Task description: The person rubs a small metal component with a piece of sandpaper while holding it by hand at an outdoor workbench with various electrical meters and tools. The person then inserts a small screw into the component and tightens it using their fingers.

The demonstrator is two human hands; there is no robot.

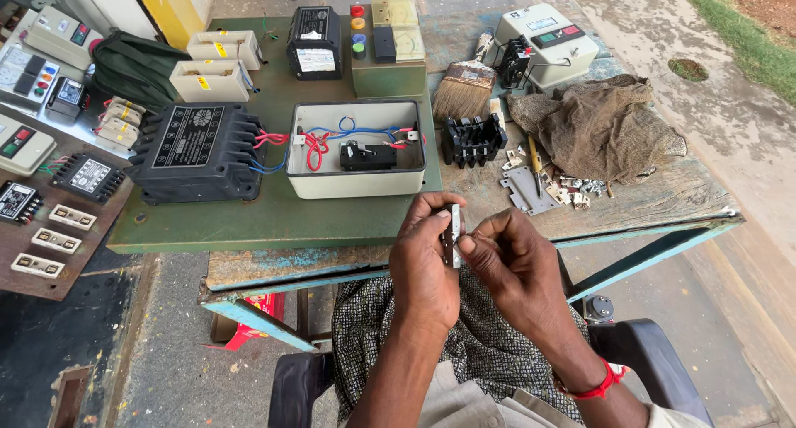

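My left hand [424, 266] and my right hand [516, 266] meet in front of me, just below the near edge of the wooden table [655, 208]. Between the fingertips of both hands is a small flat metal strip [451, 236], held upright. My left fingers wrap one side of it and my right thumb and forefinger pinch the other side. A red thread band circles my right wrist. Beyond my hands an open cream box [356, 150] holds red and blue wires and a black part.
A black ribbed unit [199, 150] sits left of the box on the green board [274, 217]. A black terminal block [473, 140], small metal parts [547, 188], a brush [464, 84], a brown cloth [601, 125] and a cream switch box [547, 51] lie to the right. Switches cover the left bench [50, 146].
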